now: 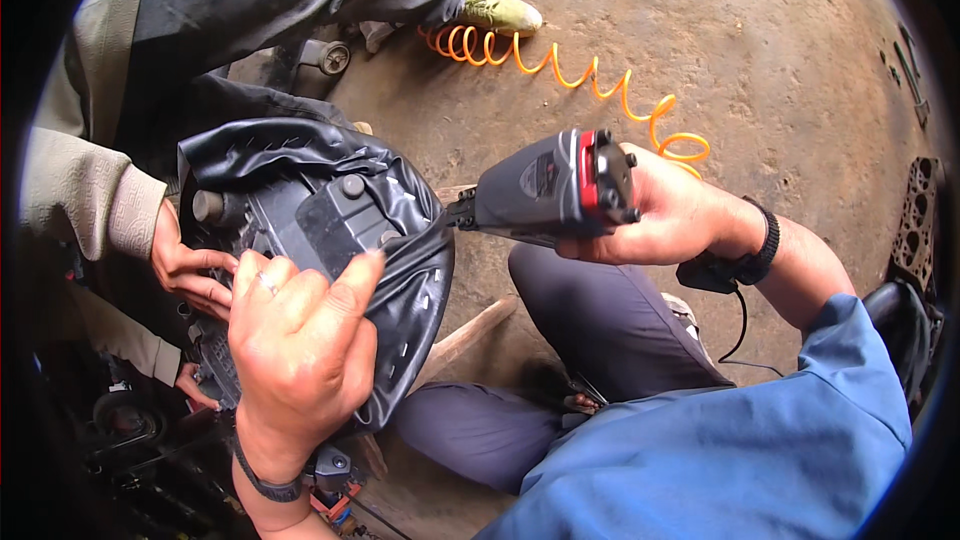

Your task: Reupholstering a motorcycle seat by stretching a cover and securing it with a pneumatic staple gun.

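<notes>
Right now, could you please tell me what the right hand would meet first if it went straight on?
The black cover, most likely: the right hand points a staple gun at its edge, though depth leaves contact unclear.

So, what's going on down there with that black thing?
The person's right hand grips a staple gun, its nose at the edge of a black seat cover. Several staples already show in the cover. The left hand, fingers curled, is over the plastic seat base. A second person's hand is close beside it.
</notes>
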### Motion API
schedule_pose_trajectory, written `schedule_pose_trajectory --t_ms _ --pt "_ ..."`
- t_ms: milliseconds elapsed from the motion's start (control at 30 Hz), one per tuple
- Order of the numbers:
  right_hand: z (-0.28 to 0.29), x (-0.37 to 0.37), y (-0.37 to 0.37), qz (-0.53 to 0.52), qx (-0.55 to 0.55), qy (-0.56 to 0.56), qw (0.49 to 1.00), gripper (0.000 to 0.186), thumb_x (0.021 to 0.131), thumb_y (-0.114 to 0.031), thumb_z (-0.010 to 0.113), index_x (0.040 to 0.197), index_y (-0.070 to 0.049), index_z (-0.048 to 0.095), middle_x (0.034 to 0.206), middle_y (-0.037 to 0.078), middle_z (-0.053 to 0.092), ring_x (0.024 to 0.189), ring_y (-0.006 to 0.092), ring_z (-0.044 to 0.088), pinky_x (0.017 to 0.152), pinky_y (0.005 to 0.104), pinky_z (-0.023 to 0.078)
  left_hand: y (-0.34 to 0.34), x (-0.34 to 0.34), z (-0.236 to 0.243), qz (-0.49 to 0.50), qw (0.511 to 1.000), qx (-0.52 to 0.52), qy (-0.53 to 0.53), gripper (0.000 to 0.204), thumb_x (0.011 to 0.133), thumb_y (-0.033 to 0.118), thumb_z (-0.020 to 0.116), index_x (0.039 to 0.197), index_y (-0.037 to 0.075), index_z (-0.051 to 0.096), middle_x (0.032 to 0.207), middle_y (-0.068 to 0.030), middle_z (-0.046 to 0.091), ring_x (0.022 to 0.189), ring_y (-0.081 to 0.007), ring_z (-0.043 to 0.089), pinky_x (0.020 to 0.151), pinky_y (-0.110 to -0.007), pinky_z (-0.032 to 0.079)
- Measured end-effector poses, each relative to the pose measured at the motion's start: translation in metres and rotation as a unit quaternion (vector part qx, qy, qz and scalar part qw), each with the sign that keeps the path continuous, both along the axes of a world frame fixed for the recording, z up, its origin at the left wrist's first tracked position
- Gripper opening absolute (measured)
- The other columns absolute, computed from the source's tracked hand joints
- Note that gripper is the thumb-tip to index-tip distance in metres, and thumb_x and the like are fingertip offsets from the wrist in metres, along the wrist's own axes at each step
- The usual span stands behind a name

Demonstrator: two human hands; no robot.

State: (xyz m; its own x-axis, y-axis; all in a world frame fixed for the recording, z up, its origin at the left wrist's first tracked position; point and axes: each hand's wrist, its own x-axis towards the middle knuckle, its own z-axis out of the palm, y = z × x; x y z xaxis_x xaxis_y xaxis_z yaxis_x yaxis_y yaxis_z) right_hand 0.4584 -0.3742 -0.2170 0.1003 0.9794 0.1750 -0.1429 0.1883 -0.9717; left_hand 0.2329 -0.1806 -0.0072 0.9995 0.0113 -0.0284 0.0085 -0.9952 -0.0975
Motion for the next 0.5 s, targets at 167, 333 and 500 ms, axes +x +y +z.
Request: schedule_pose_trajectory --t_ms 167,333,500 --pt "0.015 0.004 0.006 0.064 -0.089 -0.006 0.994 0.022 0.091 -0.012 0.088 0.107 -0.003 0.076 0.087 0.002 0.076 0.077 0.0097 0.067 0.072 0.0316 0.057 -0.001 0.0 -0.001 0.0 1.0 0.009 -0.016 0.022 0.067 0.0 0.076 0.089 0.002 0.075 0.072 -0.008 0.049 0.069 -0.0305 0.052 0.073 -0.046 0.043" --pt "0.028 0.012 0.019 0.076 -0.036 -0.133 0.988 0.022 0.088 -0.02 0.088 0.092 -0.002 0.074 0.073 0.011 0.07 0.064 0.0193 0.064 0.063 0.0371 0.054 0.0 -0.002 -0.001 -0.013 1.0 -0.014 -0.022 0.019 0.067 0.0 0.076 0.086 0.003 0.074 0.071 -0.0075 0.049 0.068 -0.0303 0.051 0.071 -0.046 0.043" --pt "0.053 0.017 0.036 0.11 -0.139 -0.223 0.959 0.024 0.091 -0.023 0.085 0.091 -0.002 0.073 0.072 0.011 0.07 0.063 0.0184 0.063 0.061 0.0406 0.052 0.004 -0.006 -0.004 -0.026 0.999 -0.023 -0.021 0.015 0.067 0.001 0.077 0.082 0.004 0.073 0.07 -0.0073 0.05 0.067 -0.0302 0.051 0.071 -0.045 0.042"
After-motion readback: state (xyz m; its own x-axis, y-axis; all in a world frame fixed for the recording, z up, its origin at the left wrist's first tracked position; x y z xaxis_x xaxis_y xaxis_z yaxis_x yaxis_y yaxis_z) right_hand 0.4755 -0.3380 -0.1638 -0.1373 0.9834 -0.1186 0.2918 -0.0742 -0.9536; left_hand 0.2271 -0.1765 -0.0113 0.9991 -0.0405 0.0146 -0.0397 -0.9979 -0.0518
